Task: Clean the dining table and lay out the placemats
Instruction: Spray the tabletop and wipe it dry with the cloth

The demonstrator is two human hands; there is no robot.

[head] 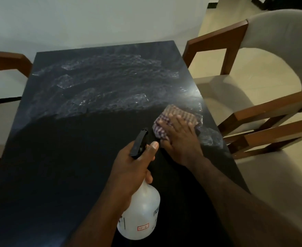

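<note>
A dark, glossy dining table [61,157] fills the view, with wet, streaky smears across its far half. My right hand [178,139] lies flat on a checked cloth [178,113] near the table's right edge, fingers spread over it. My left hand [130,168] grips the neck of a white spray bottle [141,209] with a black trigger head, held above the near middle of the table. No placemats are in view.
Wooden chairs with pale upholstery [253,97] stand close along the right side, another chair [5,65] at the left. A pale wall lies behind the table's far end. Light tiled floor shows at the right.
</note>
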